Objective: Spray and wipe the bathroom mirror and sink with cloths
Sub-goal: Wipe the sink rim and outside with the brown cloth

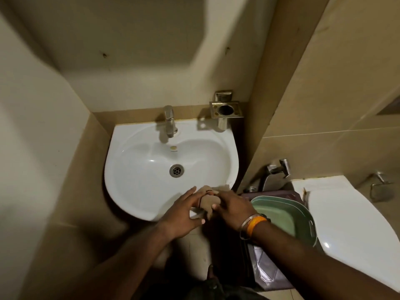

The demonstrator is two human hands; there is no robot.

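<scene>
A white wall-hung sink [138,161] fills the middle of the head view, with a chrome tap [169,121] at its back and a metal drain [176,170] in the bowl. A small beige cloth [208,201] lies bunched on the sink's front rim. My right hand [232,207] grips it from the right. My left hand [184,215] rests on the rim beside it, fingers spread and touching the cloth's left edge. No spray bottle and no mirror are in view.
A metal tumbler holder [225,110] is fixed to the wall behind the sink's right corner. A green tub [290,215] sits on a dark bin [268,267] right of the sink. A white toilet [350,215] stands at far right, with wall taps [278,168] behind.
</scene>
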